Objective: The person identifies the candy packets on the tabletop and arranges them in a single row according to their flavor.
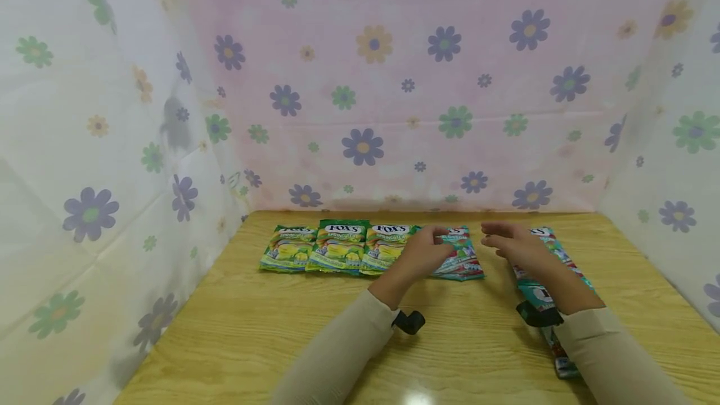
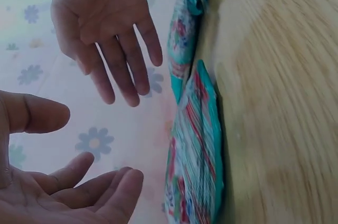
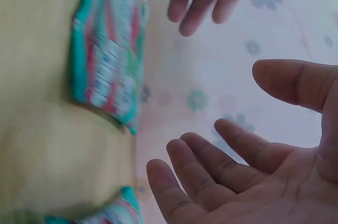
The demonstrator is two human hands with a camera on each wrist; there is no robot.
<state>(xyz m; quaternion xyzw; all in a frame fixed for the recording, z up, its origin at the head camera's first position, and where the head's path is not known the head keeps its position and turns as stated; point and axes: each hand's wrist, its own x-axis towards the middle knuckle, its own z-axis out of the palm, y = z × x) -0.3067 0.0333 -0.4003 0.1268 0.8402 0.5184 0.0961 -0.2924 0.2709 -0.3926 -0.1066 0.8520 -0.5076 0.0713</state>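
Both hands hover over the table with relaxed, spread fingers and hold nothing. My left hand (image 1: 420,254) is above a teal and red candy packet (image 1: 465,262) lying flat, and hides its left part. Across a gap, my right hand (image 1: 520,249) is held over more teal candy packets (image 1: 554,244) on the right, partly covering them. In the left wrist view the two palms face each other beside the teal packet (image 2: 194,160). The right wrist view has the same packet (image 3: 108,55) standing apart from the right fingers (image 3: 198,176).
Several green FOX'S Spring Tea packets (image 1: 339,249) lie in a row to the left of the teal one. The teal packets on the right run toward the near edge, under the right forearm (image 1: 613,355). Flowered cloth (image 1: 394,111) walls the wooden table (image 1: 253,330) at back and sides.
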